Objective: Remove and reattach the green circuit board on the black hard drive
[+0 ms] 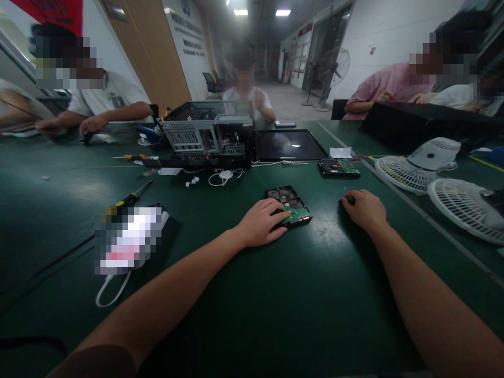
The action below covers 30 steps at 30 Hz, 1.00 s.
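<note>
On the green table a hard drive [301,214] lies with its green circuit board facing up. My left hand [264,221] grips its left side, fingers over the top and thumb along the near edge. To the right of the drive, my right hand [364,209] is closed just above the table. A small dark tip pokes out between its thumb and forefinger; the rest is hidden in the palm. A second hard drive [339,168] sits farther back, touched by neither hand.
An opened computer case [207,137] stands at the back beside a flat black panel [291,144]. White fan parts [407,168] lie at right. At left are a screwdriver [128,202] and a lit phone [132,239] with a white cable. Several people sit around the table.
</note>
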{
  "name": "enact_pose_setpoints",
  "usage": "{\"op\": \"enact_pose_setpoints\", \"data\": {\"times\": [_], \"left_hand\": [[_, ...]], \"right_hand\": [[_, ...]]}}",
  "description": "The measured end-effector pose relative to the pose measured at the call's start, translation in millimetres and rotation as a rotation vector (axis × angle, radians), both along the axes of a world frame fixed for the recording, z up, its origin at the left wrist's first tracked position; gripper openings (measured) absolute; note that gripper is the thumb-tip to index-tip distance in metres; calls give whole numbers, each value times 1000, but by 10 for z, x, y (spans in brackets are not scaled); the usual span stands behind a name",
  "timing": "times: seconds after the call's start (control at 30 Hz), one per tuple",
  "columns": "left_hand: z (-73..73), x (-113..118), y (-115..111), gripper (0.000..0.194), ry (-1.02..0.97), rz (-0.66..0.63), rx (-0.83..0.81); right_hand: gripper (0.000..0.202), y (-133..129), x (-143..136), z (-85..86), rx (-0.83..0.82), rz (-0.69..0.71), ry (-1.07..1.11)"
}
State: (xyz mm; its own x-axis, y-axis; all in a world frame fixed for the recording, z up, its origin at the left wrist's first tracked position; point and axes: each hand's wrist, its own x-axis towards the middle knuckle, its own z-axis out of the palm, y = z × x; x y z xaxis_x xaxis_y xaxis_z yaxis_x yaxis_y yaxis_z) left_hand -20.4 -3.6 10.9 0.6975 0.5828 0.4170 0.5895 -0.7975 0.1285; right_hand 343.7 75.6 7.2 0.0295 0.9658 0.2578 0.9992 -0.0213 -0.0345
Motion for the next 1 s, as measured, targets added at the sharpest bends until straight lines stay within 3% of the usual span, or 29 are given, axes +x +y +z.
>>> {"op": "enact_pose_setpoints", "data": {"times": [0.27,0.43,0.57,0.7,1.0], "left_hand": [[10,3,-5,43,7,2,5],[-16,6,8,44,3,8,10],[-38,2,14,45,3,15,12],[-37,3,12,45,5,14,13],[-17,9,8,43,24,8,19]], "right_hand": [[34,-3,-87,-5,-37,55,-10],[25,-156,-404,142,-16,372,133],[19,-338,-720,275,-73,517,277],[14,-432,-851,326,-127,564,341],[14,-405,-838,280,-82,655,315]]}}
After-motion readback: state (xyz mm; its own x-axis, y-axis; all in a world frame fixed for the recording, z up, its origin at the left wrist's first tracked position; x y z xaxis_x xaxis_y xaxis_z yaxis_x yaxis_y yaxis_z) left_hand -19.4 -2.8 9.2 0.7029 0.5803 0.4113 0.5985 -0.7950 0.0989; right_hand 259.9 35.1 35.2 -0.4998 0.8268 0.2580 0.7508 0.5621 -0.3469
